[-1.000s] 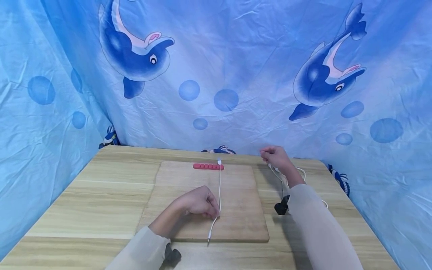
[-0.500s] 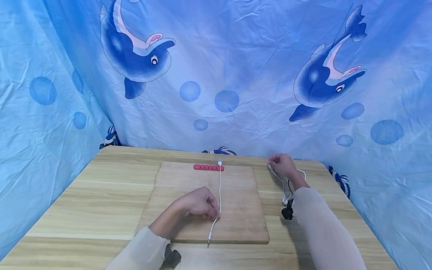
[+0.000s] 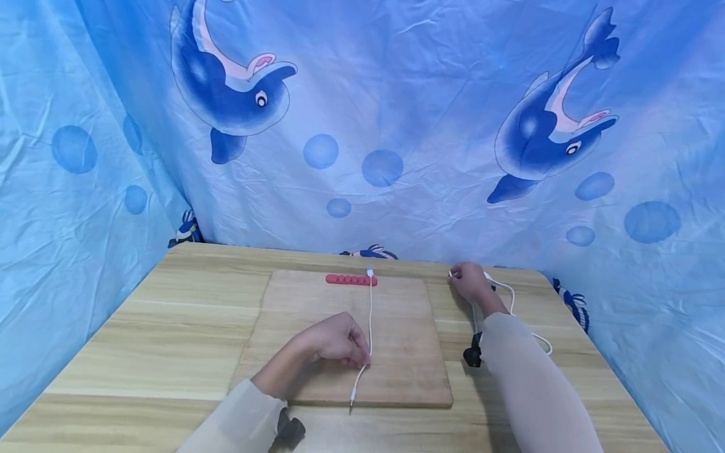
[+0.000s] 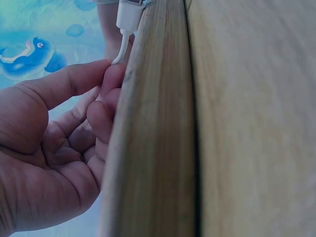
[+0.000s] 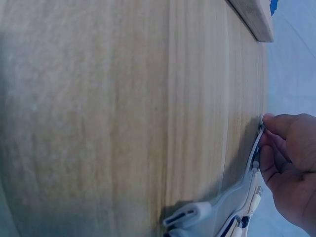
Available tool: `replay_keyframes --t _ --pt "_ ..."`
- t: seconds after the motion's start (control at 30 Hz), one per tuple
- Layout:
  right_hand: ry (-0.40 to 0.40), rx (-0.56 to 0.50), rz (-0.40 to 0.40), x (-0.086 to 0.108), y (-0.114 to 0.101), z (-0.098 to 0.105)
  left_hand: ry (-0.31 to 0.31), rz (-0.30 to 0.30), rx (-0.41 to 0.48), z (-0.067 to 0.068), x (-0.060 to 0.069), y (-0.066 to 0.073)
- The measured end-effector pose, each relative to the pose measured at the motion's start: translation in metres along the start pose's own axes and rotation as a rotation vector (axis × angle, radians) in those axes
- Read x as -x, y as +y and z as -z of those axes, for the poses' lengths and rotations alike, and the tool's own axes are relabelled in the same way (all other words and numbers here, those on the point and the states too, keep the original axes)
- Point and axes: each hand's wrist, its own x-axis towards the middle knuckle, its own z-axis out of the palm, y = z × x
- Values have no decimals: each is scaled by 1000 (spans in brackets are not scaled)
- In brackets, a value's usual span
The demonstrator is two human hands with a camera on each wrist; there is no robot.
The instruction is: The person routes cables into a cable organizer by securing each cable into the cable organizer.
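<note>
On the wooden board [image 3: 402,333] a white cable [image 3: 370,314] lies lengthwise. Its upper end, with a USB plug, rests over a red cable holder [image 3: 345,279] with several slots; a slim metal plug tips the lower end, past the board's front edge. My left hand [image 3: 340,340] pinches this cable between thumb and fingers, and the left wrist view shows a white plug [image 4: 129,17] just above the fingertips. At the back right of the table, my right hand [image 3: 472,283] pinches the end of another thin white cable [image 5: 253,153] between thumb and forefinger.
More white cables [image 3: 512,296] lie around and under the right forearm, partly hidden. A white connector [image 5: 190,215] lies near the right wrist camera. A blue dolphin curtain [image 3: 362,126] closes off the table's back and sides.
My right hand has come down from above the cables at the back right and now pinches a cable end, with its cable shifting slightly. The left hand keeps its place.
</note>
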Motion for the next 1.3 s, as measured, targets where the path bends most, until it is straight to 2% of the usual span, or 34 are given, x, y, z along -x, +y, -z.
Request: replay_keyframes --t 0.23,0.5,0.73,1.1,1.3 --pt "-13 0 -10 1 1 0 4 -9 -13 0 0 0" --pt "-34 -30 17 1 -2 4 6 -9 -28 -1 0 0" --pt "-14 -91 80 5 -16 20 2 -4 -24 -1 -1 -1" --pt "-36 -276 83 14 -35 46 15 -18 -13 -1 0 -1" --pt "-3 -278 121 20 -44 59 28 -12 -24 -2 -1 0"
